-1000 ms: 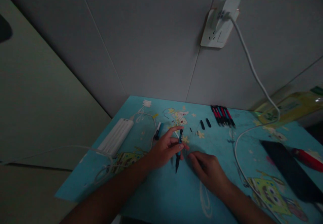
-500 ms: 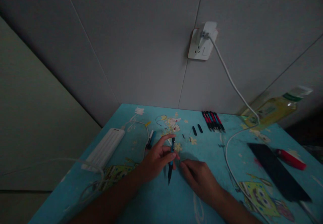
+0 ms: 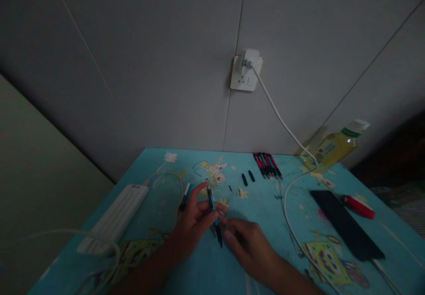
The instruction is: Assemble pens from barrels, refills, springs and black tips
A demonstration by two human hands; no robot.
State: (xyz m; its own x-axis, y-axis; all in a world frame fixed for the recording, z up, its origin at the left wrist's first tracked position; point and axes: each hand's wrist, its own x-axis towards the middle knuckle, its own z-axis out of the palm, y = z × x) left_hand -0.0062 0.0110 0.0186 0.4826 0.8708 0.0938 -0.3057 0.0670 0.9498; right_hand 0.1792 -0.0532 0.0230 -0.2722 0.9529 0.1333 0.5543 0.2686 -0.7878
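Note:
A blue and black pen [image 3: 211, 197] slants between the thumb and fingers of my left hand [image 3: 194, 224], its dark tip pointing down toward me. Close on the right is my right hand [image 3: 249, 244], with thumb and index finger pinched beside the pen's lower half. Whatever those fingertips hold is too small and dark to make out. Just left of my left hand lie a white and a blue pen-like piece [image 3: 184, 196], partly hidden by it. Beyond the hands, two short black pieces [image 3: 245, 180] rest on the tablecloth, with a tinier dark piece [image 3: 230, 188] nearby.
Several red, blue and black pens [image 3: 267, 165] lie in a row near the wall. A white power strip [image 3: 114, 219] is at left. On the right are a dark flat slab [image 3: 347, 224], a red object [image 3: 358, 207], a yellow-liquid bottle [image 3: 334, 151] and a white cable [image 3: 285, 202].
My right hand has come up against the left fingers and the pen. The pen's tip now leans more to the right. The whole view has shifted, so the table appears further left and lower.

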